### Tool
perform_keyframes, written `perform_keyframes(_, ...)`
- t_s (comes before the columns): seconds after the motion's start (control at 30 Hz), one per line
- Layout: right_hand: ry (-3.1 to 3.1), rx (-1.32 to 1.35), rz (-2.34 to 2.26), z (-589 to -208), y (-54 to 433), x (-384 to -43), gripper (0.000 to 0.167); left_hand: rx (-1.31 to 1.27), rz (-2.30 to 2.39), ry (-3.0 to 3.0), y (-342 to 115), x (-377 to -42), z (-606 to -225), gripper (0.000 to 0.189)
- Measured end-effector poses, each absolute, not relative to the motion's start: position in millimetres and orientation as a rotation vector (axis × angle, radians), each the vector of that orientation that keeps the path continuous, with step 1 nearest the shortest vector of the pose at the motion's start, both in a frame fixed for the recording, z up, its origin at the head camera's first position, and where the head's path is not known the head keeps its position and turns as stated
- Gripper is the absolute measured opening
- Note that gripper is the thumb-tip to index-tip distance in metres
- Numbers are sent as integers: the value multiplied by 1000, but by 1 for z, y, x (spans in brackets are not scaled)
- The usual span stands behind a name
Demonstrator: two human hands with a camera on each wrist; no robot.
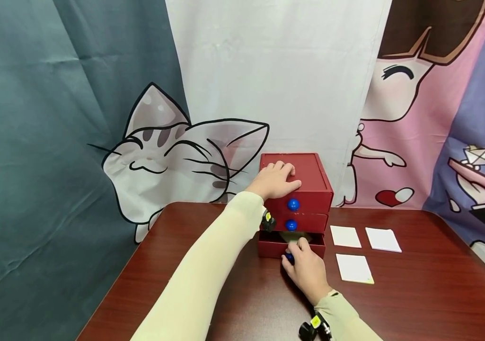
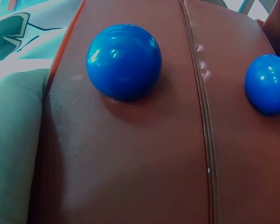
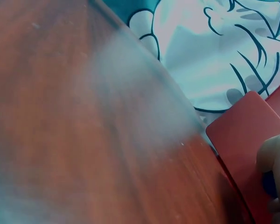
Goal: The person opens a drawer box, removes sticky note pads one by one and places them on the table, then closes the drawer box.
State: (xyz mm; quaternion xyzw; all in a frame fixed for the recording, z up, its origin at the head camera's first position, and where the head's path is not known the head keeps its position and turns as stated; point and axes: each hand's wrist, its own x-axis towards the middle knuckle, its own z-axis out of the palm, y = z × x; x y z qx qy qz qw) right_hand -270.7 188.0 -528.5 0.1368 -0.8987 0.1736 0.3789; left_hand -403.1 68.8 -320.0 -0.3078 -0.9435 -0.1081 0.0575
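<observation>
A red chest of drawers (image 1: pixel 304 173) with round blue knobs stands at the back of the table. My left hand (image 1: pixel 273 181) rests on its top near the front left, fingers spread over the surface. In the left wrist view, the top drawer's knob (image 2: pixel 124 62) and the middle drawer's knob (image 2: pixel 269 84) show on flush fronts. The bottom drawer (image 1: pixel 269 246) is pulled partway out, with something greenish (image 1: pixel 294 236) visible inside. My right hand (image 1: pixel 308 270) pinches the bottom drawer's blue knob (image 1: pixel 289 258); the right wrist view shows fingers curled round that knob (image 3: pixel 269 184).
Three white paper squares, one nearer (image 1: pixel 355 268) and two farther, the left (image 1: pixel 346 237) and the right (image 1: pixel 383 239), lie right of the chest on the brown table (image 1: pixel 421 289). Behind the table hangs a printed curtain (image 1: pixel 280 71) with a cartoon cat.
</observation>
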Motion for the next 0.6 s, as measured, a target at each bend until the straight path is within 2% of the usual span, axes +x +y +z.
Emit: perform_keyframes(0.6, -2285, 416, 363, -524, 186, -242, 33, -942, -358, -2851, 68, -405, -320, 37)
